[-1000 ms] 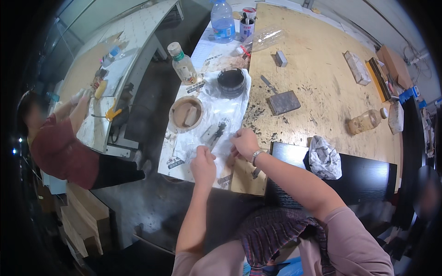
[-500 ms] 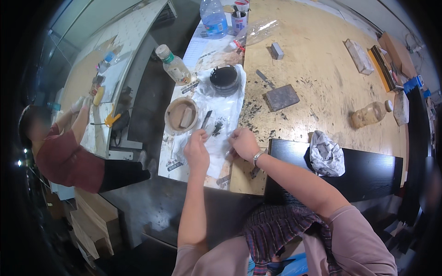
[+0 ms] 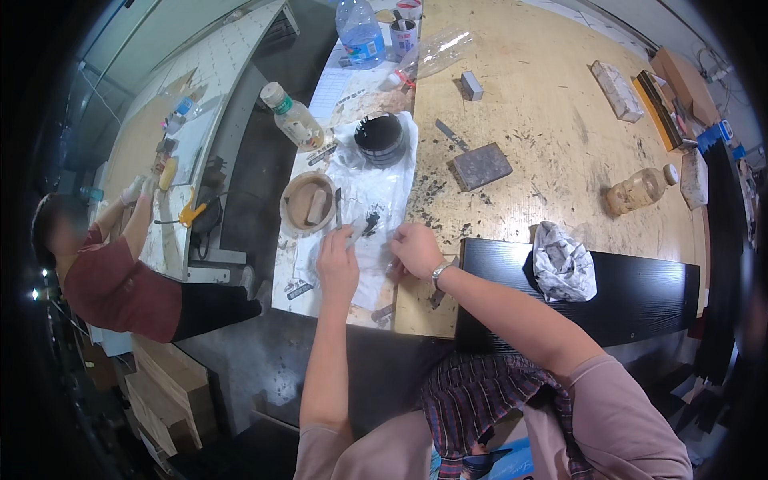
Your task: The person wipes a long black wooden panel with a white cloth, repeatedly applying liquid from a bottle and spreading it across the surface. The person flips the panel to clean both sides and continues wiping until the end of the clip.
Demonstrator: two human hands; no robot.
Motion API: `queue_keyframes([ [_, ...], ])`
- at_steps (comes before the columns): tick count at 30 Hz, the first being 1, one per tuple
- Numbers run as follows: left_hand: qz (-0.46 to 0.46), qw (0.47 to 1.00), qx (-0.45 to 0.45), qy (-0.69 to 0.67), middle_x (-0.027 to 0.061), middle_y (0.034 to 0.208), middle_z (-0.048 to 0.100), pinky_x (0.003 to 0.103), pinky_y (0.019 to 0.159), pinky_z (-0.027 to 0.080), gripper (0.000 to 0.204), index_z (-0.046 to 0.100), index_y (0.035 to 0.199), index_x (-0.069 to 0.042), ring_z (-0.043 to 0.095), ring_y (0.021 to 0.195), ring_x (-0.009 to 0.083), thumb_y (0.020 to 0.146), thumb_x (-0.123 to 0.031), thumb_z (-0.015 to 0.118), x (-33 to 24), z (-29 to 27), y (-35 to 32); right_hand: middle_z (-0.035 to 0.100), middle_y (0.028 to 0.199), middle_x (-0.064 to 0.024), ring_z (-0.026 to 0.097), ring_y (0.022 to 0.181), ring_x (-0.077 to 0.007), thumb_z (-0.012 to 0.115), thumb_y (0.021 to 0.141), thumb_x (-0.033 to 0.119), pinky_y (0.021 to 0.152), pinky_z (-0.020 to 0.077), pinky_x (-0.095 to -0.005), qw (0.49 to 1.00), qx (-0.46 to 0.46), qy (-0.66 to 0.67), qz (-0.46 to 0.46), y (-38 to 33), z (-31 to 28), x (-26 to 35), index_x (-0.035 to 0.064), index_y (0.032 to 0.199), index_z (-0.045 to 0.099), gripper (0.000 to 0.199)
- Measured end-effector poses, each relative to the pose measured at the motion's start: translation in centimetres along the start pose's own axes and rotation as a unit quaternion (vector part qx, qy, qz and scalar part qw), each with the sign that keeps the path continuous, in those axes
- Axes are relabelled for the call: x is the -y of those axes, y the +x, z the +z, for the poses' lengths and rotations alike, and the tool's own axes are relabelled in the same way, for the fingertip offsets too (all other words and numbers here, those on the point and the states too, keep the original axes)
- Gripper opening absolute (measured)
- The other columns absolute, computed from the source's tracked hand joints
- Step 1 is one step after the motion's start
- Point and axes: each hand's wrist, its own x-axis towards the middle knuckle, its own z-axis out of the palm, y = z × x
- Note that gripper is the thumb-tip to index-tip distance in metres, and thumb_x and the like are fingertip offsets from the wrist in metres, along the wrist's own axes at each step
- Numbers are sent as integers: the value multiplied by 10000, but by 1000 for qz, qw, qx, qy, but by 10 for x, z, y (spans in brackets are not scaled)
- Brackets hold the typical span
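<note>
My left hand (image 3: 337, 258) is closed in a pinch over the white plastic sheet (image 3: 398, 172), its fingers on a thin dark-tipped strip (image 3: 338, 206) that points away from me. Whether the strip is a small blade or a spatula I cannot tell. Close by on the right, my right hand (image 3: 417, 250) has its fingers pressed together at the sheet's edge; what they hold, if anything, is hidden. Black smears (image 3: 372, 222) lie on the sheet between both hands. Beyond them stands an open tub of black paste (image 3: 379, 141). A round wooden-coloured bowl (image 3: 286, 210) with a small block (image 3: 316, 206) inside sits left.
A black board (image 3: 640, 290) bears a crumpled stained cloth (image 3: 564, 262). Farther off are a dark flat block (image 3: 482, 166), a scraper blade (image 3: 451, 135), a jar (image 3: 640, 192) and bottles (image 3: 293, 118). A co-worker (image 3: 124, 276) works at another table on the left.
The strip in my left hand has turned from leaning right to nearly straight ahead. My right hand has hardly moved on the table. The whole view has shifted slightly.
</note>
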Motion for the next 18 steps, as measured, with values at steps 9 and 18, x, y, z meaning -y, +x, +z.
queue_keyframes([
  [9,54,991,-41,119,145,1088,669,450,870,492,279,642,1115,-37,602,1065,354,844,28,622,2,-1,27,686,726,-200,696,606,-275,653,889,91,625,565,-361,990,-46,-108,-75,9,6,-16,-59,835,655,160],
  [18,-17,999,13,-26,131,920,711,477,827,470,212,644,1121,-8,615,899,348,943,-1,528,-28,-14,-15,697,695,-148,705,646,-233,677,854,87,640,552,-351,1000,-9,23,16,5,0,0,-37,791,672,139],
])
